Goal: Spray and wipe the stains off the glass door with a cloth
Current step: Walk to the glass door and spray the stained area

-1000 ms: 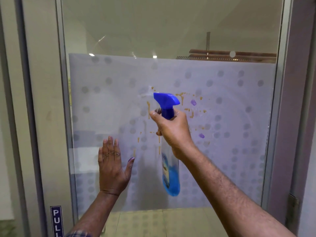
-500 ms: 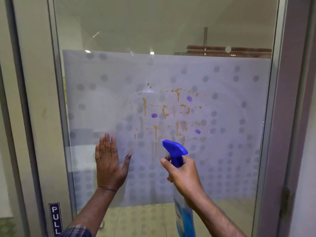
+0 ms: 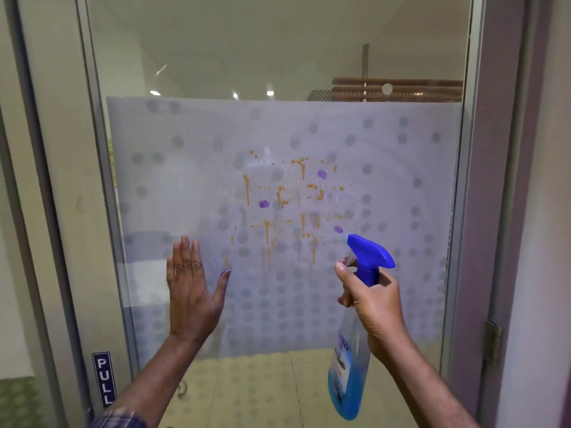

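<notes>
The right hand is wrapped around the neck of a clear plastic spray bottle with a blue trigger head and blue liquid, forefinger out at the trigger. The bottle hangs nearly upright, its long axis running down from the fist, with the nozzle aimed up and to the left. That is where the work lies: the orange drips and purple blobs sit on the frosted, dotted panel of the glass door above and left of the nozzle, the nearest purple spot just beside its tip. The left hand is flat and spread against the glass, holding nothing, lower left of the stains and clear of them. No cloth is in sight. Judging by this, the right hand is the one placed to spray, and wiping has not begun.
</notes>
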`<state>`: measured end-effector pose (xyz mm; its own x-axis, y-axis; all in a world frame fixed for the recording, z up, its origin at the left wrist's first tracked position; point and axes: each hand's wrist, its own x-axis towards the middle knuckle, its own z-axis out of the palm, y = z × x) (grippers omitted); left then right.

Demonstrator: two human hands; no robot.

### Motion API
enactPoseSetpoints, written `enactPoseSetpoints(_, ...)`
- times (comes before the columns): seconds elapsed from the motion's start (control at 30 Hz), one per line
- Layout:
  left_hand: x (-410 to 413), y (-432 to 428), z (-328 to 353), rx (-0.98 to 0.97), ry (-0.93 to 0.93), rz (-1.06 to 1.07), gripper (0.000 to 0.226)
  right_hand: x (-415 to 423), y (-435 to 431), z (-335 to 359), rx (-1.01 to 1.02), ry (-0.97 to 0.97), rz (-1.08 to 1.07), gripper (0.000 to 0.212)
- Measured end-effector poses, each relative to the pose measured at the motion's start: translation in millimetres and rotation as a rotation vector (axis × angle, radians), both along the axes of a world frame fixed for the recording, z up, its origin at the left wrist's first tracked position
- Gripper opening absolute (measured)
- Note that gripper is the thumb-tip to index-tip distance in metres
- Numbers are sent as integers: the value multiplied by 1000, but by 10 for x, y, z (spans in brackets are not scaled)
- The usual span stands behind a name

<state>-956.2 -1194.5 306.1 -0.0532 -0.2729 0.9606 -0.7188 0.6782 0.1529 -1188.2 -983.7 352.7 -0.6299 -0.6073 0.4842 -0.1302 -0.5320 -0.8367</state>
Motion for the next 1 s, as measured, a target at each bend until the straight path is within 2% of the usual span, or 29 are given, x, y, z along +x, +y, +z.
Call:
enactPoseSetpoints(0.13,-195,580,-130,-114,-35,-169,65,-54,179,-55,-13,17,130,7)
enactPoseSetpoints(0.2,-343,934,-248,-46,-82,-323,53,-78,263,-87,-19,41,194,10)
enactPoseSetpoints(0.27,-450,1290,-300,222,-96,-480,51,-89,342,-110,-16,68,257,13)
enactPoseSetpoints(0.37,-550,1666,-324,781,-158,-732,57,-77,447,-133,-15,110,360,19)
enactPoseSetpoints(0.47,-572,1939,-333,1100,-205,-936,68,-44,591,-163,-1,142,475,25)
enactPoseSetpoints(0.57,-517,2182,-341,1168,-256,-1009,69,63,755,-191,12,164,566,28)
enactPoseSetpoints(0.73,-252,2493,-332,1233,-224,-1058,59,399,1030,-205,37,160,652,25)
enactPoseSetpoints(0.87,85,2731,-329,1293,-226,-1064,50,762,1261,-192,37,120,645,23)
enactPoseSetpoints(1.0,477,2976,-409,1341,-191,-1093,51,1201,1501,-233,58,103,569,36)
